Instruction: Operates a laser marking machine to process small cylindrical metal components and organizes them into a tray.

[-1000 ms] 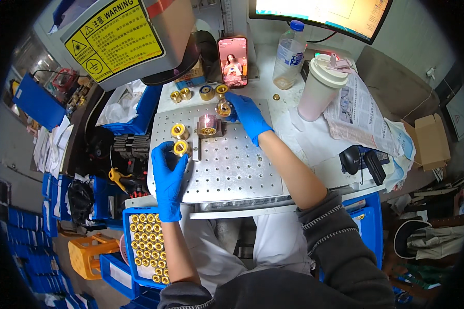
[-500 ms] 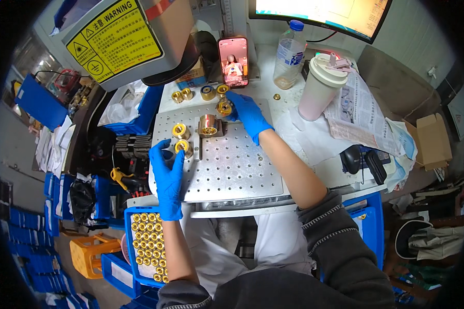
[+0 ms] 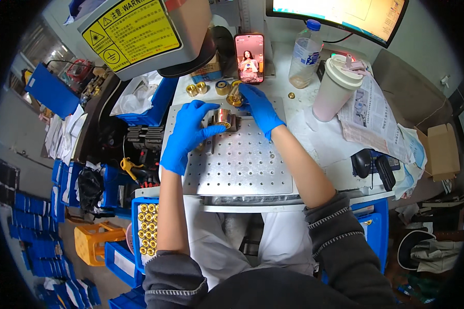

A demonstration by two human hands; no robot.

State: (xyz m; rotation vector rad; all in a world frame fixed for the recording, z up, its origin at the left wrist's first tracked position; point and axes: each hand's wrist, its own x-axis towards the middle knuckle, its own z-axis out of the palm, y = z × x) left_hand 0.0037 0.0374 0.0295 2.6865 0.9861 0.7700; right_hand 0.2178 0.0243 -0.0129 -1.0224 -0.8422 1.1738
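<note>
Both my hands wear blue gloves. My left hand (image 3: 188, 136) reaches over the perforated metal plate (image 3: 242, 170), its thumb and fingers closed about a brass ring (image 3: 221, 117) that sits against a small dark metal block (image 3: 234, 122). Farther back, above the plate's far edge, my right hand (image 3: 262, 109) has its fingers round a second brass ring (image 3: 235, 98). Just behind that ring, a row of brass rings (image 3: 196, 89) stands on the white table, one of them with a darker middle (image 3: 222, 87). My left hand covers part of the plate's left side.
A grey machine head (image 3: 139, 36) with a yellow label overhangs the back left. Behind the plate stand a lit phone (image 3: 250, 59), a plastic bottle (image 3: 305, 56) and a lidded cup (image 3: 335, 90). Below left, a blue tray (image 3: 137, 221) holds many brass rings. A black scanner-like device (image 3: 363, 164) lies right.
My left hand has moved from the loose rings at the plate's left to the ring by the block, covering those loose rings. My right hand keeps its ring. The whole view has shifted slightly.
</note>
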